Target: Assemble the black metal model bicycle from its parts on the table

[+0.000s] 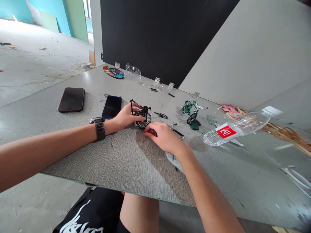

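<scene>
My left hand [126, 116], with a dark watch [99, 128] on its wrist, grips a partly built black model bicycle [145, 111]. Its spoked wheel faces me, and the thumb lies across the spokes. Beside the wheel's lower right edge is my right hand [161, 134], thumb and fingers pinched together. What is between those fingertips, if anything, is hidden. A small black fork-like part [161, 115] lies behind my right hand. Just to the right are a silver handlebar-like piece [173, 125] and a black strip-shaped part [178, 133]. Farther right stands a finished-looking green model bicycle [190, 108].
Two phones, one larger [71, 99] and one blue-edged [112, 106], lie on the left. A paint palette [114, 72] and clear plastic packaging [133, 71] sit at the back. On the right, a water bottle [243, 127] lies near wood scraps [286, 136]. A dark panel [157, 35] rises behind.
</scene>
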`<state>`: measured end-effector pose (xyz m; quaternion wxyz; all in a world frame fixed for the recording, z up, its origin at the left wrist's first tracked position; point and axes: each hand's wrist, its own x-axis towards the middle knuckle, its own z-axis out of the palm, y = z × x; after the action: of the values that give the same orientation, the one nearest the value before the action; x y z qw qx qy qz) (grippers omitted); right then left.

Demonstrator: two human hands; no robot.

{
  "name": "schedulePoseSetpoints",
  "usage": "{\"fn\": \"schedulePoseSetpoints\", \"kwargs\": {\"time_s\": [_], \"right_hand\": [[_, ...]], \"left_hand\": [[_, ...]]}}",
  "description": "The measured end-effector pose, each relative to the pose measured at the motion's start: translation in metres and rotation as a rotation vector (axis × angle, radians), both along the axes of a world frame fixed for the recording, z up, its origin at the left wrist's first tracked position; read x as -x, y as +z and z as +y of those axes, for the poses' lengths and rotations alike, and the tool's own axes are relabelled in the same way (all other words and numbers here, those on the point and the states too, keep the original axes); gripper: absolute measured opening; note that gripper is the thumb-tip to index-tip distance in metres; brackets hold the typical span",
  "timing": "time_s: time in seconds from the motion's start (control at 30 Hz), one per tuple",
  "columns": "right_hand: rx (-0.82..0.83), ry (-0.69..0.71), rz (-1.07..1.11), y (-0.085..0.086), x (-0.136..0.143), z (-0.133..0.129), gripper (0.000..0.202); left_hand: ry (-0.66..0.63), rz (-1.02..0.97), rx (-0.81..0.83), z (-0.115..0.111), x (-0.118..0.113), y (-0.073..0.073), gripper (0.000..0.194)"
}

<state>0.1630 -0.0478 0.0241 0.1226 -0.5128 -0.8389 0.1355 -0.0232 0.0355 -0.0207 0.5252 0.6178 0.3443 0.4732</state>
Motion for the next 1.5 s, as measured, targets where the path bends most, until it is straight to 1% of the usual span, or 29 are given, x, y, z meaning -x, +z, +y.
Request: {"fn": "schedulePoseSetpoints", "kwargs": {"time_s": [0.2,0.4,0.53,0.67,0.87,1.03,1.17,1.33,1.43,1.5], "right_hand": [[-0.007,-0.007,0.006,0.001,-0.002,0.0,0.008],[0.001,-0.009,-0.003,0.0,0.0,0.0,0.008],[0.004,-0.001,-0.002,0.0,0.0,0.0,0.009],[0.016,-0.007,0.001,-0.001,-0.001,0.0,0.01],[0.026,-0.003,0.005,-0.002,0.0,-0.002,0.012],[0.029,0.007,0.011,0.0,0.002,-0.004,0.013],[0.049,-0.008,-0.003,0.004,0.004,-0.008,0.012],[0.08,0.008,-0.024,0.007,0.011,-0.015,0.012],[0.075,0.035,-0.023,0.006,0.014,-0.017,0.013],[0.071,0.042,-0.017,0.004,0.014,-0.016,0.012]], "left_hand": [[-0.005,-0.008,0.01,-0.002,0.0,0.001,0.047],[-0.017,-0.025,-0.024,0.002,-0.001,-0.005,0.035],[-0.006,-0.005,-0.011,0.001,-0.001,-0.005,0.031],[-0.028,-0.017,-0.005,0.0,-0.002,-0.004,0.033],[0.01,-0.04,0.043,0.002,-0.003,-0.007,0.037],[-0.007,-0.053,0.067,0.002,-0.004,-0.008,0.038],[-0.017,0.012,-0.002,0.0,-0.002,-0.004,0.039],[-0.104,0.112,-0.068,-0.008,0.001,0.007,0.038],[-0.127,0.134,-0.072,-0.012,0.001,0.01,0.04],[-0.124,0.137,-0.061,-0.013,0.001,0.011,0.038]]}}
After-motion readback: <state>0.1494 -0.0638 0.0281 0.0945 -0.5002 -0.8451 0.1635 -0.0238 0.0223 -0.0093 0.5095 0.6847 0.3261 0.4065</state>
